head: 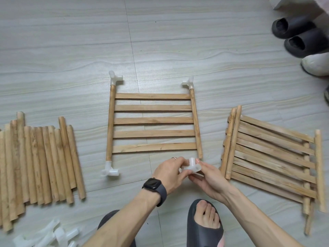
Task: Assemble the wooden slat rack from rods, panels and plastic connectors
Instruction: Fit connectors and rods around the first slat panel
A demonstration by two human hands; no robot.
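A wooden slat panel [154,120] lies flat on the floor in the middle. Translucent plastic connectors cap its far left corner [114,78], far right corner [189,82] and near left corner [110,169]. Its near right rod end [200,155] is bare. Just below that end, my left hand [170,172] and my right hand [207,179] together hold a loose plastic connector [192,165] between their fingertips, above the floor.
Several loose wooden rods [39,166] lie in a row at the left. More plastic connectors [48,237] are heaped at the bottom left. A stack of slat panels [272,163] lies at the right. Slippers [300,36] stand at the top right. My slippered foot [204,223] is near the bottom.
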